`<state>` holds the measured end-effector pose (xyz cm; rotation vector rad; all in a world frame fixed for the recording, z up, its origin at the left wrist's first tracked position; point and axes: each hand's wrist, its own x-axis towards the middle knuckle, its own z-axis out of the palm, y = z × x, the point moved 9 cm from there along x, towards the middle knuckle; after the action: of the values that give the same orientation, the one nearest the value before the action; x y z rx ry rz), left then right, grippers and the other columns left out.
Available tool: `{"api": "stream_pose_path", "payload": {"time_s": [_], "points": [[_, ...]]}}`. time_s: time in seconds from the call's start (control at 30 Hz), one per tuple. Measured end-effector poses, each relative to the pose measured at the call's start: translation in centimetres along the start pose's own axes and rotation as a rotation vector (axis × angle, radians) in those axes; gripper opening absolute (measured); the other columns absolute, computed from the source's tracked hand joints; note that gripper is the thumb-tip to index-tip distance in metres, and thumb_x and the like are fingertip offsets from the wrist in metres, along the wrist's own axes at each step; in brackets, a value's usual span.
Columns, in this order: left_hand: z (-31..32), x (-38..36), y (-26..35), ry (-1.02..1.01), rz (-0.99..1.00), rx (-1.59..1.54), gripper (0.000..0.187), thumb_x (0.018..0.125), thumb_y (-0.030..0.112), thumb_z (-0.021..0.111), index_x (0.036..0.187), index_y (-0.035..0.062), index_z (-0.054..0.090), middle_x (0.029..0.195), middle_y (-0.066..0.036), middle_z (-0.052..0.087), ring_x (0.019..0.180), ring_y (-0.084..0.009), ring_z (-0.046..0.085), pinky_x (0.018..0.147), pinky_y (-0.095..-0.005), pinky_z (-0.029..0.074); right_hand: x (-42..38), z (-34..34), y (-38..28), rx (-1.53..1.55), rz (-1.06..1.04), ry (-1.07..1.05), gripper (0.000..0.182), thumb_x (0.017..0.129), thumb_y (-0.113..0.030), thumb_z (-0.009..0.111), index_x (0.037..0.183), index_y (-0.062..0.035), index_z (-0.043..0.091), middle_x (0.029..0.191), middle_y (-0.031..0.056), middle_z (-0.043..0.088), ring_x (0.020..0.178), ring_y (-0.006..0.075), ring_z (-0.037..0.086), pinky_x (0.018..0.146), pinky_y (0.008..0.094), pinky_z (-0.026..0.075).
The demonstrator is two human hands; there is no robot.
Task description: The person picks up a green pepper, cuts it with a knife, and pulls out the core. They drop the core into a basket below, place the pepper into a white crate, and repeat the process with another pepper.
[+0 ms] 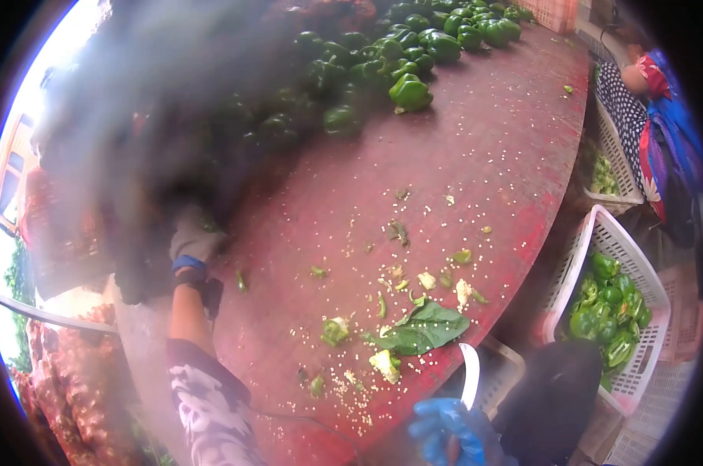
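Observation:
My left hand (pixel 196 237), in a greyish glove with a blue band at the wrist, reaches over the left part of the red table (pixel 351 210). A dark blur covers its fingers, so whether it holds anything is hidden. Dark green peppers lie beyond it. At the table's near edge my right hand (pixel 448 431), in a blue glove, is closed around a knife (pixel 469 377) whose pale curved blade points up. Close to the blade lie a large green leaf (pixel 425 328) and a cut pepper core (pixel 385 363).
Green bell peppers (pixel 445 46) are heaped at the back. Seeds and scraps litter the table. On the right stands a white crate (pixel 549 311) of cut peppers; behind it, another person (pixel 666 132) by a second crate (pixel 619 200). Filled net sacks (pixel 76 380) stand left.

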<state>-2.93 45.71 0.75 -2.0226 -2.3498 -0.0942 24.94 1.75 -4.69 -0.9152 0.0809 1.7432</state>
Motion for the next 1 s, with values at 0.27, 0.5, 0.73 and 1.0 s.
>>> {"api": "stream_pose_path", "payload": {"time_s": [0.27, 0.5, 0.73, 1.0], "points": [[-1.8, -14.4, -1.2, -0.033, 0.005, -0.458, 0.094, 0.062, 0.033, 0.084, 0.144, 0.0113, 0.046, 0.141, -0.016, 0.05, 0.124, -0.0341, 0.056, 0.102, -0.0404, 0.048, -1.3, -0.1, 1.3, -0.06, 0.015, -0.161, 0.047, 0.101, -0.032, 0.056, 0.127, 0.007, 0.056, 0.104, 0.0166, 0.071, 0.071, 0.0159, 0.068, 0.059, 0.0257, 0.054], [0.0, -31.5, -1.6, -0.13, 0.11, -0.96, 0.097, 0.07, 0.026, 0.085, 0.151, 0.0045, 0.036, 0.137, -0.016, 0.055, 0.121, -0.0281, 0.058, 0.101, -0.038, 0.049, -1.3, 0.6, 4.0, -0.355, 0.011, -0.304, 0.038, 0.097, -0.029, 0.061, 0.116, 0.0036, 0.062, 0.092, 0.0143, 0.07, 0.062, 0.0137, 0.067, 0.051, 0.0243, 0.052], [-0.8, -39.5, -1.1, -0.234, 0.097, -1.053, 0.093, 0.077, 0.022, 0.079, 0.154, 0.0121, 0.028, 0.13, -0.016, 0.061, 0.116, -0.0267, 0.061, 0.099, -0.0389, 0.05, -0.4, 2.7, 6.4, -0.863, -0.017, -0.382, 0.021, 0.096, -0.023, 0.059, 0.093, -0.0027, 0.06, 0.074, 0.005, 0.062, 0.052, 0.0108, 0.056, 0.046, 0.0269, 0.047], [0.4, -39.1, -2.0, -0.224, 0.18, -1.099, 0.089, 0.081, 0.011, 0.072, 0.155, 0.0139, 0.023, 0.129, -0.017, 0.064, 0.115, -0.0314, 0.065, 0.097, -0.0395, 0.051, 2.4, 6.9, 6.7, -1.089, 0.022, -0.421, 0.02, 0.092, -0.021, 0.059, 0.091, -0.0024, 0.064, 0.071, 0.0076, 0.063, 0.051, 0.0132, 0.058, 0.046, 0.0279, 0.047]]}}
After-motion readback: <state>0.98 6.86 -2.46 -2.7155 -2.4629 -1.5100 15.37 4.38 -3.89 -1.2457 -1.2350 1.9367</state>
